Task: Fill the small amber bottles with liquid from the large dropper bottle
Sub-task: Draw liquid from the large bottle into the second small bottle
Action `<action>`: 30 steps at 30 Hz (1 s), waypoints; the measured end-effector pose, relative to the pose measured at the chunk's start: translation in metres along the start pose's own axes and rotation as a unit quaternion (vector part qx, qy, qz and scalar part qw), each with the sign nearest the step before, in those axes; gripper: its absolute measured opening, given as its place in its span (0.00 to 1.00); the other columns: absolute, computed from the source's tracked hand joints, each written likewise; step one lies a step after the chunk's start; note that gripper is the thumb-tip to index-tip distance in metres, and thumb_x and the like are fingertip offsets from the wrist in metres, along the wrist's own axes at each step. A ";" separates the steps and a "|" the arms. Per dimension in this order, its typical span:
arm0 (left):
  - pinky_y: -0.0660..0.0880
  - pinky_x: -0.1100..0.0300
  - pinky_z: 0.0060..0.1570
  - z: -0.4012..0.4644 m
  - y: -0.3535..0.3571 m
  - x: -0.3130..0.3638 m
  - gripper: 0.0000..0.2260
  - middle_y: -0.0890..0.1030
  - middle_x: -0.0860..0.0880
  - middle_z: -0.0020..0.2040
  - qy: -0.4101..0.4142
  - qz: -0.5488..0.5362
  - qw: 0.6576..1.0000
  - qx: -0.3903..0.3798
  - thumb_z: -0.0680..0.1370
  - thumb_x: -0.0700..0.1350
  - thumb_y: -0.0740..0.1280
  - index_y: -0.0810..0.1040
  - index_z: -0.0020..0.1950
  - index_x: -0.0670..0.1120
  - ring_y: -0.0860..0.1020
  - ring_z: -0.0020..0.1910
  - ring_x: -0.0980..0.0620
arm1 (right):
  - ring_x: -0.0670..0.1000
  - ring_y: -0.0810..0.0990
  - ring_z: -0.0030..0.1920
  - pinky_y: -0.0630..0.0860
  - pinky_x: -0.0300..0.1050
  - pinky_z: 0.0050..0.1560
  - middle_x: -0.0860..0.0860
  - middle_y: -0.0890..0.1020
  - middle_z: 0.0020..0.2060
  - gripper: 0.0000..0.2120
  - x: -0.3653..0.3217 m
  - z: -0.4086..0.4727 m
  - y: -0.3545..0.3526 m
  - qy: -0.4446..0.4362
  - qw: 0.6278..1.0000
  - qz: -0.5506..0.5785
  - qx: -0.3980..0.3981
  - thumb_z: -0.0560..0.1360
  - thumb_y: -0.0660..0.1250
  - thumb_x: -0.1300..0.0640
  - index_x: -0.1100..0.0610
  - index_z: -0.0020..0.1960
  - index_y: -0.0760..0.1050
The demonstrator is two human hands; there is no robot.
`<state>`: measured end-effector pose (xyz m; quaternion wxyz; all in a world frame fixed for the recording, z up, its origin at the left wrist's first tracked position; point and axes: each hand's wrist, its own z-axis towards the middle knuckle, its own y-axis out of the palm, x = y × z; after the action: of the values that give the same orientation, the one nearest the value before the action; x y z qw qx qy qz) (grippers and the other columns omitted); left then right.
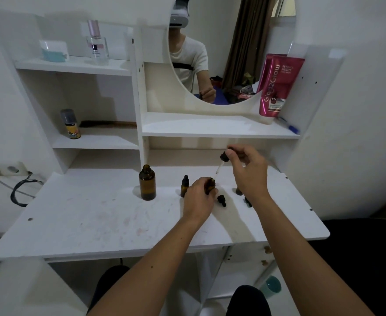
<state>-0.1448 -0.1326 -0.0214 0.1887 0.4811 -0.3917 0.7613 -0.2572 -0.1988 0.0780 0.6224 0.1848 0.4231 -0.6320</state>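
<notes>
pink tube (278, 87) on shelf reads "Glad2Glow" vertically, "RETINOL BRIGHT" near top, "10x" lower down, smaller print illegible, yellow can (71, 125) label too blurred, perfume bottle (97, 45) label unreadable

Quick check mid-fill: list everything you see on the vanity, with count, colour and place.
large dropper bottle: 1, amber, uncapped, tabletop left of centre
small amber bottles: 3; one capped, one gripped, one behind the right wrist
loose dropper caps: 2, black, tabletop
dropper: 1, black bulb, clear pipette, above the gripped bottle
perfume bottle: 1, clear, top shelf
spray can: 1, yellow, middle shelf
tube: 1, pink, by mirror
left hand: grips small bottle
right hand: pinches dropper
</notes>
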 end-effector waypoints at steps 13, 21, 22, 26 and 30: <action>0.76 0.61 0.62 -0.001 -0.001 -0.006 0.12 0.84 0.52 0.58 0.015 -0.020 1.000 0.005 0.81 0.44 0.71 0.80 0.65 0.47 0.81 0.57 0.55 | 0.41 0.84 0.48 0.77 0.30 0.52 0.47 0.86 0.46 0.04 0.009 0.001 0.004 -0.016 1.000 -0.011 -0.011 0.81 0.72 0.59 0.54 0.55 0.84; 0.73 0.65 0.63 -0.001 -0.002 -0.007 0.09 0.85 0.53 0.55 0.015 -0.022 1.000 0.004 0.82 0.43 0.69 0.81 0.62 0.47 0.81 0.57 0.57 | 0.42 0.85 0.44 0.77 0.31 0.50 0.46 0.86 0.40 0.03 0.020 -0.012 0.018 -0.018 0.997 -0.034 -0.061 0.78 0.73 0.62 0.58 0.47 0.85; 0.72 0.65 0.63 -0.001 -0.002 -0.007 0.09 0.85 0.53 0.55 0.016 -0.020 1.000 0.004 0.82 0.42 0.69 0.81 0.62 0.47 0.81 0.57 0.57 | 0.42 0.85 0.44 0.78 0.32 0.50 0.45 0.86 0.40 0.03 0.021 -0.013 0.020 -0.017 0.997 -0.038 -0.059 0.78 0.73 0.63 0.58 0.46 0.85; 0.76 0.62 0.62 0.000 -0.001 -0.008 0.09 0.84 0.53 0.55 0.022 -0.019 1.000 0.003 0.82 0.42 0.69 0.81 0.62 0.47 0.81 0.55 0.57 | 0.40 0.83 0.43 0.74 0.27 0.48 0.45 0.86 0.38 0.06 0.020 -0.015 0.022 -0.027 0.997 -0.056 -0.041 0.78 0.73 0.65 0.58 0.43 0.85; 0.77 0.59 0.62 0.001 0.000 -0.008 0.09 0.84 0.53 0.55 0.018 -0.018 1.000 0.001 0.82 0.43 0.70 0.81 0.62 0.47 0.81 0.54 0.56 | 0.42 0.83 0.43 0.74 0.28 0.47 0.46 0.86 0.38 0.06 0.019 -0.015 0.021 -0.030 0.996 -0.068 -0.039 0.78 0.73 0.65 0.57 0.43 0.84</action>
<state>-0.1405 -0.1323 -0.0281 0.2088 0.4744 -0.3788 0.7667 -0.2449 -0.1963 0.0482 0.5969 0.1118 0.4399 -0.6616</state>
